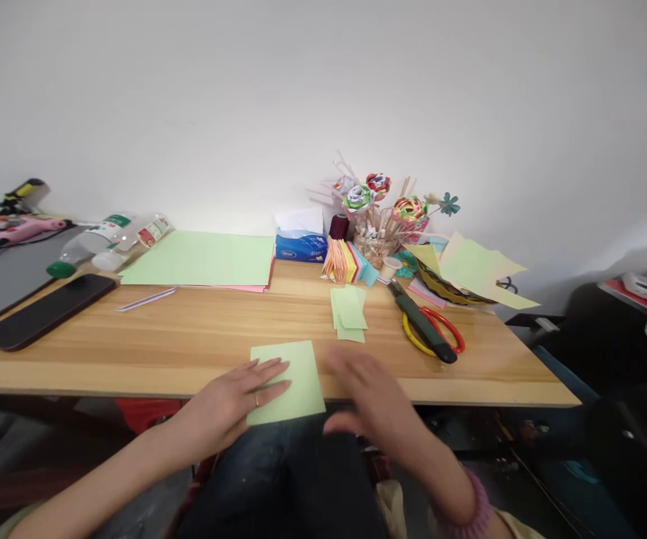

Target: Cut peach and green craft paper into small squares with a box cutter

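A square sheet of light green paper [295, 378] lies at the front edge of the wooden table, its near side reaching past the edge. My left hand [234, 397] rests on the sheet's left part, fingers stretched out flat; its thumb is partly hidden. Just right of the paper is my right hand [371, 393], blurred by motion, with thumb and fingers apart and nothing seen in it. Behind it lie several small green paper pieces [349, 311]. A dark green utility knife [424, 322] lies across scissors [451, 326] with red and yellow handles.
A black phone [46, 311], plastic bottles [90, 243] and a pink glue gun [31, 229] are at left. Large green sheets [205, 258] lie near the wall. Behind are a blue tissue pack [301, 247], folded coloured papers [340, 260], paper flowers [360, 198] and a paper-filled basket [447, 290].
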`<state>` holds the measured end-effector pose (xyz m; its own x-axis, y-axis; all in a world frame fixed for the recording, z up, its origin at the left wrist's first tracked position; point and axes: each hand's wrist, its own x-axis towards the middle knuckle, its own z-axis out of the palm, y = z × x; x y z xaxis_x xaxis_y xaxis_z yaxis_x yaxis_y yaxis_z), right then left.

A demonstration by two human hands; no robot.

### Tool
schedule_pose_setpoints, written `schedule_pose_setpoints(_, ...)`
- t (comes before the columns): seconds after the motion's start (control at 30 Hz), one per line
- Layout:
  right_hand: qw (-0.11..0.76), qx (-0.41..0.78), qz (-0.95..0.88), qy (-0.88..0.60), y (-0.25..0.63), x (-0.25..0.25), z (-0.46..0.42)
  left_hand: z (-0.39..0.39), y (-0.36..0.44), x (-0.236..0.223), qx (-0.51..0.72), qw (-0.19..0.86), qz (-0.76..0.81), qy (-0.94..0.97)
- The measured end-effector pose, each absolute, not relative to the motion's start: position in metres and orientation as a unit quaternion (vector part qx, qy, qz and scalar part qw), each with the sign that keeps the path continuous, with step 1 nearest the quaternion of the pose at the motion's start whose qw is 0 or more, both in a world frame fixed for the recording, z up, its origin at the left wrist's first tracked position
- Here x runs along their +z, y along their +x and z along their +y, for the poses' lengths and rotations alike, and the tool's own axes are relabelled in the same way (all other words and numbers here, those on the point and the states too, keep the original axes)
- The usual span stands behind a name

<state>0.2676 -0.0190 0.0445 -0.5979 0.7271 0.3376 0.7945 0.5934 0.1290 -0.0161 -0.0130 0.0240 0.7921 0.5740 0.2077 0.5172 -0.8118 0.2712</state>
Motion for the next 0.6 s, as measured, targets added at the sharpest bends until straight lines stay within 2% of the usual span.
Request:
schedule_pose_setpoints(0.1, 0.159, -0.044, -0.923, -0.348, 0.241, 0.041, -0.036, -0.017, -0.021, 0.026, 0.241, 0.106, 0.315, 0.912)
schedule_pose_setpoints(0.3, 0.286, 0.085, -0.857, -0.421, 0.233, 0.042, -0.033, -0.024, -0.018, 0.031, 0.365, 0.095, 0.432, 0.819)
schedule_pose_setpoints(0.6, 0.293, 0.11, -0.78, -0.541, 0.218, 0.049, -0.019, -0.02, -0.003, 0.03, 0.411, 0.21, 0.522, 0.717)
